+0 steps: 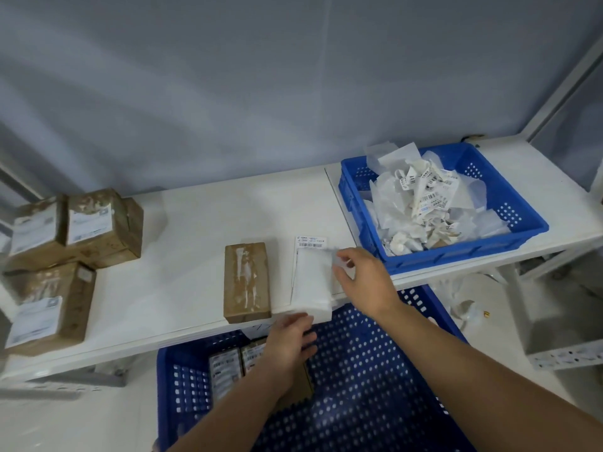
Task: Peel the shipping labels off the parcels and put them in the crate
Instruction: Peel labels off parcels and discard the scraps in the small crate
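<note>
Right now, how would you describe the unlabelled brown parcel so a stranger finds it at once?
On the white shelf, look near the middle of the front edge. A brown parcel lies alone, left of the white sheet. Unlike the stacked parcels at far left, its top carries no white label, only tape.

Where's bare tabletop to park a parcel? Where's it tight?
Free: table between the stacked parcels and the brown parcel, plus the strip behind it to the wall. Crowded: where left hand and right hand hold the white parcel beside the label-filled crate.
</note>
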